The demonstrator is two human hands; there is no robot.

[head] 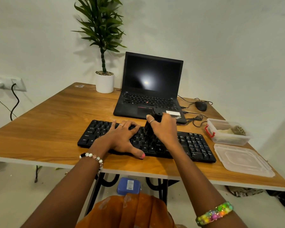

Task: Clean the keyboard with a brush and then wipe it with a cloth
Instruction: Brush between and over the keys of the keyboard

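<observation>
A black keyboard (194, 145) lies near the front edge of the wooden table (56, 122). My left hand (122, 139) rests flat on its left half, fingers spread over the keys and thumb at the front edge. My right hand (163, 129) grips a black brush (152, 127) by its handle, held upright. The bristles touch the keys near the keyboard's middle. A cloth (229, 131) lies in the open plastic box (242, 140) at the right.
An open black laptop (151, 86) stands behind the keyboard, with a mouse (201, 106) and cables to its right. A potted plant (104, 82) stands at the back. The box's lid (242, 159) lies near the table's right front corner.
</observation>
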